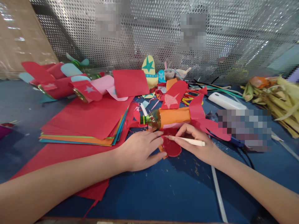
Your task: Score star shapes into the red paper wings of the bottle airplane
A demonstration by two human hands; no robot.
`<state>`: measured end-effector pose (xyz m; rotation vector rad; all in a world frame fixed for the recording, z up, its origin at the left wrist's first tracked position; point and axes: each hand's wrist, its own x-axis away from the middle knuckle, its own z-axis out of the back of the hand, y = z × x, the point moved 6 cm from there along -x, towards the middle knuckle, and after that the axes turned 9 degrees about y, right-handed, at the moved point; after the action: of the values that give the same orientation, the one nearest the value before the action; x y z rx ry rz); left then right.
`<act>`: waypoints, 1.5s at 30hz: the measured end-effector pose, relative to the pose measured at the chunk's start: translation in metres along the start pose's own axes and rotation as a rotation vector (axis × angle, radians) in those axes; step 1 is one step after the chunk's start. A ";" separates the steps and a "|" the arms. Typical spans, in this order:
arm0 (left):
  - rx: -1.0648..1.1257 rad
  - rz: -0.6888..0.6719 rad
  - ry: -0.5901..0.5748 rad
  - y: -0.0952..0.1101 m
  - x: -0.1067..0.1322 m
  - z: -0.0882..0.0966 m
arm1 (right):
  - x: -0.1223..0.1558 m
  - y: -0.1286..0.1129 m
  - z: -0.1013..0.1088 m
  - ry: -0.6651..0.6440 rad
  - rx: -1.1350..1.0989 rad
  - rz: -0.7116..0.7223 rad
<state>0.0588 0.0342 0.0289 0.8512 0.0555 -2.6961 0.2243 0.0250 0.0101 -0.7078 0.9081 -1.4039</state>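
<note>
My right hand (195, 141) is closed round a cream-coloured pen (192, 141). Its tip touches a red paper wing (173, 146), where a faint star outline shows. My left hand (142, 149) lies with fingers stretched out, their tips at the left edge of that wing. Just beyond both hands, a plastic bottle (153, 117) lies on its side, wrapped in orange paper (175, 115). Its green neck points left. Another red wing (173, 96) with a pink star rises from its far side, and red paper fins (197, 107) stand at its right end.
Left of the bottle lies a stack of coloured paper (86, 118). Several paper-covered bottle planes (53, 81) sit behind it. Paper scraps (151, 98) are scattered in the middle. A white glue gun (226, 101) and dried husks (275, 99) are at the right. Perforated metal (140, 37) stands behind.
</note>
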 end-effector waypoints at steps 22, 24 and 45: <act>0.001 -0.003 0.002 0.000 0.001 -0.001 | 0.001 -0.002 0.001 -0.016 0.034 0.019; 0.001 -0.002 0.003 0.000 0.001 -0.001 | 0.001 -0.002 0.000 -0.017 0.040 0.022; 0.014 0.005 -0.015 -0.001 -0.001 -0.001 | 0.000 0.002 0.000 0.022 0.032 0.071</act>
<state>0.0593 0.0351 0.0288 0.8332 0.0315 -2.7011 0.2255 0.0254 0.0086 -0.6314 0.9176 -1.3624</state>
